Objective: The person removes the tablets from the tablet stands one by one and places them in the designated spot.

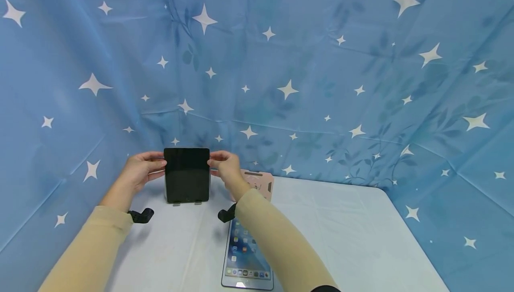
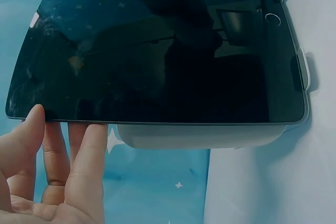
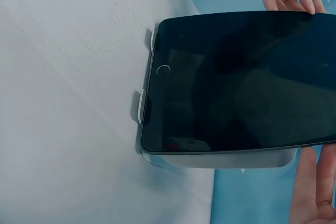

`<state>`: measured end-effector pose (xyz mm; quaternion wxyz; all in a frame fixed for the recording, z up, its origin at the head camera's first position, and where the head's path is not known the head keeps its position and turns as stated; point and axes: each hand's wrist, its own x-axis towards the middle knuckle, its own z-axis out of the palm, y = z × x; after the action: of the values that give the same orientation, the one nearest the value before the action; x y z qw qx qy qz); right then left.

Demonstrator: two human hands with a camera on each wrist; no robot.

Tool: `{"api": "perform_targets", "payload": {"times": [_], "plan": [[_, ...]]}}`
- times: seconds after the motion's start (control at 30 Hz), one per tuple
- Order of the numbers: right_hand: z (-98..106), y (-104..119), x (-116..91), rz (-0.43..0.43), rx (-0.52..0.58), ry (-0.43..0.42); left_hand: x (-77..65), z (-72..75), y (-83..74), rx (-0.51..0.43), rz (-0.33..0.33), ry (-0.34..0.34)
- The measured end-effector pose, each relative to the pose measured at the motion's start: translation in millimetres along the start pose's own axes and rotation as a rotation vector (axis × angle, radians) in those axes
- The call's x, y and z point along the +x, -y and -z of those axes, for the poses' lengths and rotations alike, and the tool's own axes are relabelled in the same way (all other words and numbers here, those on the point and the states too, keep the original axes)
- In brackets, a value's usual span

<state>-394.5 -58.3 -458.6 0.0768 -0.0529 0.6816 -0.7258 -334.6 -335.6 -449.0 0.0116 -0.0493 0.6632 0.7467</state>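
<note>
A dark-screened tablet [image 1: 187,174] stands upright in landscape-like view at the table's far left, its home button low, resting on a pale tablet stand [image 2: 199,136]. The stand's two small front lips [image 3: 140,106] hook under the tablet's bottom edge. My left hand [image 1: 138,170] pinches the tablet's left edge near the top, thumb at the front rim and fingers behind. On the opposite edge, my right hand [image 1: 227,167] holds the tablet at about the same height, thumb toward the front. Most of the stand is hidden behind the tablet.
A second tablet [image 1: 245,256] with a lit home screen lies flat on the white table [image 1: 341,234], partly under my right forearm. Behind that forearm is a pink panel-like item [image 1: 261,180] with dark slots. A blue star-patterned curtain [image 1: 257,60] borders the table's back and sides.
</note>
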Motion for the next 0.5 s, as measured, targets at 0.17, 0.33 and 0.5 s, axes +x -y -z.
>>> {"api": "perform_targets", "payload": {"times": [0.17, 0.33, 0.5], "plan": [[1.5, 1.7, -2.0, 0.012, -0.003, -0.001, -1.2, -2.2, -0.9, 0.001, -0.022, -0.013], [2.7, 3.1, -3.5, 0.024, -0.015, 0.004, -3.2, -3.1, -1.5, 0.008, -0.026, -0.017], [2.9, 3.9, -4.7, 0.031, -0.012, 0.009, -6.3, -4.4, -3.0, 0.001, -0.037, -0.035]]}}
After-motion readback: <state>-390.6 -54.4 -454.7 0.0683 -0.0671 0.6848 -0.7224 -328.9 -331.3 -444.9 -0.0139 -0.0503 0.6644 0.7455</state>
